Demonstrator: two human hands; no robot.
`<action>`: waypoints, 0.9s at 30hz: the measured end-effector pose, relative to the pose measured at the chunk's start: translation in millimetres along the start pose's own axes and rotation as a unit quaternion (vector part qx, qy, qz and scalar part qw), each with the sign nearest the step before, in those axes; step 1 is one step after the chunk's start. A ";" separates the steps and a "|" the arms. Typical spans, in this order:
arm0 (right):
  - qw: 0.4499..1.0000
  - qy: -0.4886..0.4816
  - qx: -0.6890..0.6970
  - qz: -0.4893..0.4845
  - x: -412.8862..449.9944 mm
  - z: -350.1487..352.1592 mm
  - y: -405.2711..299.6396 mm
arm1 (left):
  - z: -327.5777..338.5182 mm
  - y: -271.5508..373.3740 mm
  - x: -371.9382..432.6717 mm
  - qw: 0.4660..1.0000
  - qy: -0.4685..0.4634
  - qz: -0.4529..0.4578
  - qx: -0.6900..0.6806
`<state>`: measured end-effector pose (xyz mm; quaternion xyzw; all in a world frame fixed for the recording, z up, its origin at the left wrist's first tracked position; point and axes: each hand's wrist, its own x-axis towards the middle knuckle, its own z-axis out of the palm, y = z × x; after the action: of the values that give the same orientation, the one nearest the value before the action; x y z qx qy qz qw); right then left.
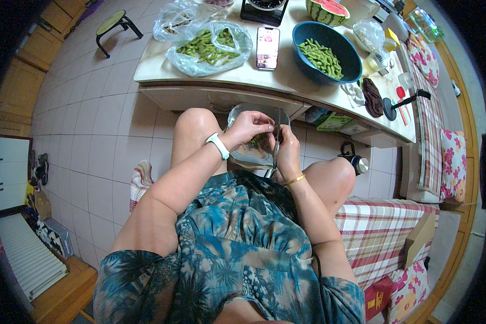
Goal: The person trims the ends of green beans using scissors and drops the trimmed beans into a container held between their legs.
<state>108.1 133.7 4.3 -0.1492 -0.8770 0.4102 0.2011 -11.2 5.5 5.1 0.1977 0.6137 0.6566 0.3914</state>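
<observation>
My left hand (251, 126), with a pale watch band on the wrist, is over a clear plastic bin (247, 158) between my knees. Its thumb and fingertips pinch a small thin brownish piece (269, 122), too small to name. Close beside it, my right hand (288, 146) has its fingers curled at the bin's right side. A narrow shiny strip runs below those fingers; whether it is a tool or the bin's rim is unclear, and the right fingertips are partly hidden. Green scraps (259, 141) lie inside the bin.
On the table (275, 83) are a plastic bag of green soybean pods (206, 46), a phone (267, 47), a blue bowl (350, 60) with pods, a cut watermelon (328, 12) and a black stand (390, 109). A flask (360, 164) stands on the floor; a stool (111, 22) is far left.
</observation>
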 end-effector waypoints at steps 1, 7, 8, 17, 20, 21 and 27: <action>1.000 0.000 0.000 0.001 -0.3 -0.3 -0.2 | 1.0 2.4 -0.7 1.000 -0.003 -0.005 -0.004; 0.997 -0.003 0.065 -0.031 -0.5 -0.8 -11.1 | 2.5 1.9 -0.7 0.999 0.017 0.012 -0.031; 0.997 -0.005 0.066 -0.027 -0.3 -0.8 -10.6 | 1.8 1.5 -0.6 0.999 0.017 0.011 -0.031; 0.977 -0.109 0.171 0.060 0.4 4.8 7.6 | -0.3 5.2 0.3 0.995 0.083 0.022 -0.046; 0.969 -0.136 0.191 0.073 1.0 2.6 0.7 | -3.8 0.3 0.8 0.996 0.068 0.037 -0.048; 0.968 -0.147 0.185 0.090 1.5 0.6 -1.1 | -2.8 1.9 0.4 0.996 0.067 0.031 -0.043; 0.972 -0.142 0.170 0.080 1.3 4.3 7.3 | -2.1 0.7 0.0 0.996 0.061 0.063 -0.001</action>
<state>105.6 136.0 -3.6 -0.1226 -0.7994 0.5847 0.0640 -13.0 4.2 5.4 0.1950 0.6222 0.6914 0.3111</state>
